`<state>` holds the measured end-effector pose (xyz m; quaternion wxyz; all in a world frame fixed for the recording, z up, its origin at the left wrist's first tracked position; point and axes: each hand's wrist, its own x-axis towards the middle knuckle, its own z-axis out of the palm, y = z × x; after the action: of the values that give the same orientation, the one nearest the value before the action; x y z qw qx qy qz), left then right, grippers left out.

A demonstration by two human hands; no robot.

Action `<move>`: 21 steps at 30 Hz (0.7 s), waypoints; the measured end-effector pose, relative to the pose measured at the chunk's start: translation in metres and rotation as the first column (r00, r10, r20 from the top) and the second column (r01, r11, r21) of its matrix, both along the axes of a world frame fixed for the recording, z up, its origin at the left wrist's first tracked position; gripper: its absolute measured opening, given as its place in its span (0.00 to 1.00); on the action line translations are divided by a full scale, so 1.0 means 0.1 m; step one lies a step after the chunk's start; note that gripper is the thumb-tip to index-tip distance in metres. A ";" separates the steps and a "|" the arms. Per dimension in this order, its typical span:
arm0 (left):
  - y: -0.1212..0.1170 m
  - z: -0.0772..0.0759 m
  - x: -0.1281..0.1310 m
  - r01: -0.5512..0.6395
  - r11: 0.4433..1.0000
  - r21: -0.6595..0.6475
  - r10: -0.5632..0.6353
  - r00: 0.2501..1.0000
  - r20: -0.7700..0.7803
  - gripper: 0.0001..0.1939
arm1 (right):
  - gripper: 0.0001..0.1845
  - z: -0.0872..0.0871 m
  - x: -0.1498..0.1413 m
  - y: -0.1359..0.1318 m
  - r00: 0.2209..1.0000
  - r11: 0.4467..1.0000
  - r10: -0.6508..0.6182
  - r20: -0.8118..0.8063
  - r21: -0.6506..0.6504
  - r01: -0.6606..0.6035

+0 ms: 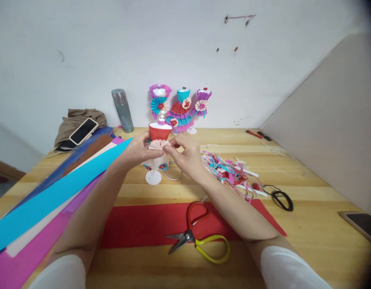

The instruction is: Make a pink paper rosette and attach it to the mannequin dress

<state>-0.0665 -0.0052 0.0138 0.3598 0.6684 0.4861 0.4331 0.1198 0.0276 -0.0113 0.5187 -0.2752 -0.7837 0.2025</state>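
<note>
A small white dress form (153,177) on a round base wears a red paper top (160,133). Across its waist lies a pleated pale-pink paper fan (159,144). My left hand (137,150) wraps round the form's left side, its thumb along the fan's lower edge. With thumb and fingertips, my right hand (187,155) pinches the fan's right end. Below them, blue and red paper flowers (163,167) decorate the pale skirt. Behind stand three more dressed forms, one with a blue-and-pink fan (160,106), one in blue and red tiers (183,95), one in purple (203,95).
Scissors (188,235) lie part-open on a red paper strip (137,224). Colourful paper scraps (230,170) and a black band (283,200) are to the right. Long paper sheets (61,192), a phone (84,131) on cloth and a flask (122,111) are left.
</note>
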 end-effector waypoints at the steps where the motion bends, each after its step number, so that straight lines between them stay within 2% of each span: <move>1: 0.00 0.01 0.00 -0.004 1.000 -0.018 0.005 1.000 0.020 0.27 | 0.10 0.02 0.01 -0.01 1.000 1.000 0.008 0.003 0.000 -0.008; 6: -0.02 0.03 0.03 -0.023 0.999 -0.038 0.026 0.996 0.084 0.27 | 0.11 0.06 0.05 -0.07 1.000 1.000 0.018 0.009 0.025 -0.018; 13: 0.00 0.02 0.02 -0.039 0.998 -0.038 0.042 0.996 0.080 0.30 | 0.10 0.06 0.05 -0.05 0.999 0.999 0.012 0.032 0.044 -0.013; 21: 0.01 -0.02 -0.06 0.041 0.996 -0.081 -0.034 0.996 0.088 0.36 | 0.10 0.02 0.04 -0.01 0.999 0.997 -0.004 0.035 0.077 0.002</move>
<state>-0.0729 -0.0043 0.0118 0.4159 0.6425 0.4751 0.4341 0.1238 0.0264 -0.0088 0.5154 -0.2598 -0.7994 0.1668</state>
